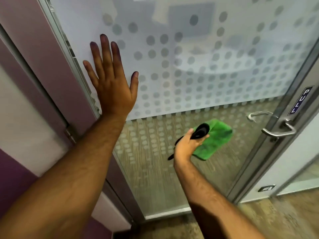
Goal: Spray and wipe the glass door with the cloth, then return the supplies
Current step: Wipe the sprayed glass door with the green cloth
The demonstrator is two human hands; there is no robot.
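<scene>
The glass door [198, 69] fills the view, frosted with a dot pattern above and clearer glass below. My left hand [112, 85] lies flat against the frosted glass near the hinge side, fingers spread, holding nothing. My right hand [187, 144] is lower, in front of the clear part of the pane. It grips a green cloth [214, 140] together with a black object [201, 131], perhaps the head of a spray bottle; the rest of that object is hidden. The cloth hangs close to the glass.
A metal lever handle [278, 131] and a blue PULL sign [301, 100] sit on the door's right frame. A purple and white wall [22, 118] with a hinge [70, 133] borders the left. Carpeted floor [276, 219] lies below.
</scene>
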